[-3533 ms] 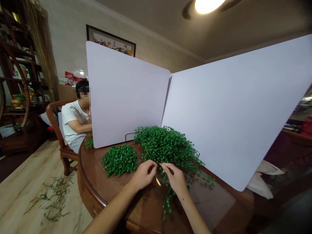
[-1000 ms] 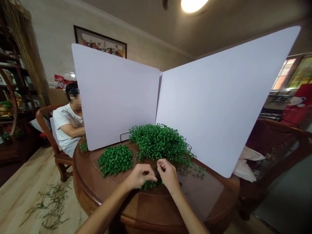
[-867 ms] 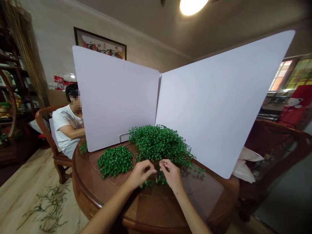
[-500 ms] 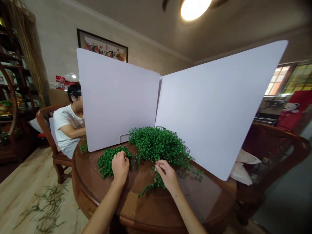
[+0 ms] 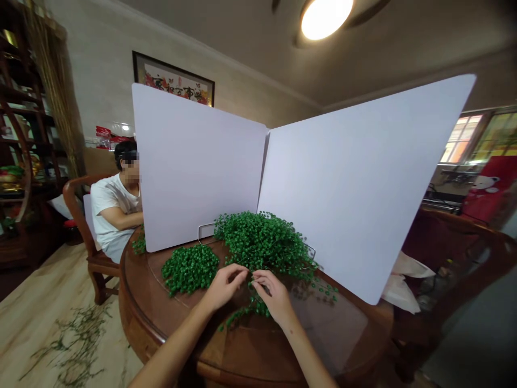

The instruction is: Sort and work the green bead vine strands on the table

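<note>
My left hand (image 5: 226, 284) is closed in a pinch, its fingertips meeting those of my right hand above the table. Whatever is between its fingers is too small to make out. My right hand (image 5: 272, 291) pinches a thin green sprig (image 5: 258, 306) that bears small round green pieces and trails down to the left below the fingers. Just behind both hands rises a big heap of similar green sprigs (image 5: 262, 240). Left of my left hand lies a lower pile of loose round green pieces (image 5: 189, 268).
Two tall white panels (image 5: 202, 167) stand upright on metal holders at the back of the round wooden table (image 5: 161, 323). A person (image 5: 115, 205) in a white shirt sits beyond the left panel. Bare stems (image 5: 72, 345) litter the floor at left.
My left hand has moved right, from over the loose pile to my right hand's fingertips. My right hand has stayed nearly in place with the sprig. The view has shifted slightly.
</note>
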`<move>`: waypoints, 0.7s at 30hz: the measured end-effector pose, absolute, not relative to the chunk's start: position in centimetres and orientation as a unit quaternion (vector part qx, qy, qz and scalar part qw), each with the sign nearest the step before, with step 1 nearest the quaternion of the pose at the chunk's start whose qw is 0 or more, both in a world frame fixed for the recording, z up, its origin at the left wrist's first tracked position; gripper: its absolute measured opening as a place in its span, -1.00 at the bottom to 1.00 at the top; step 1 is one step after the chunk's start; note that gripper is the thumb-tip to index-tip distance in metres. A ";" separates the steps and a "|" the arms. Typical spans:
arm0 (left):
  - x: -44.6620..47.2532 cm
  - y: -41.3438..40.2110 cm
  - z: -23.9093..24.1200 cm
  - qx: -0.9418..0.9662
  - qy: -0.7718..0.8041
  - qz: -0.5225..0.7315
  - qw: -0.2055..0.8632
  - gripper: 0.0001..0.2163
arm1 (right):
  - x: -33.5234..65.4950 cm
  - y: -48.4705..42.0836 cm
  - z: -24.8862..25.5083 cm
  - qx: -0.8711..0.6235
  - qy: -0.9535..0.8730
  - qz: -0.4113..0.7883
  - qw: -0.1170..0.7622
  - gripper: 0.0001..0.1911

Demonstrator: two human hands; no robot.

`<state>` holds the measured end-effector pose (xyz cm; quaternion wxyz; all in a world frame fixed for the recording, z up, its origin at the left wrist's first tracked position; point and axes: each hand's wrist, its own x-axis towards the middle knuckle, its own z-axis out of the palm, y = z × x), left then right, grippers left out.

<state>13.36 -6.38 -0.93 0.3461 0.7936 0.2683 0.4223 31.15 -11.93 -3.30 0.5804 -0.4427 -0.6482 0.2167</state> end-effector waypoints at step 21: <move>13.9 -7.1 -1.1 0.753 0.187 0.385 0.500 -0.75 | 31.2 -12.3 -3.0 -0.438 -0.664 0.228 0.562 -0.70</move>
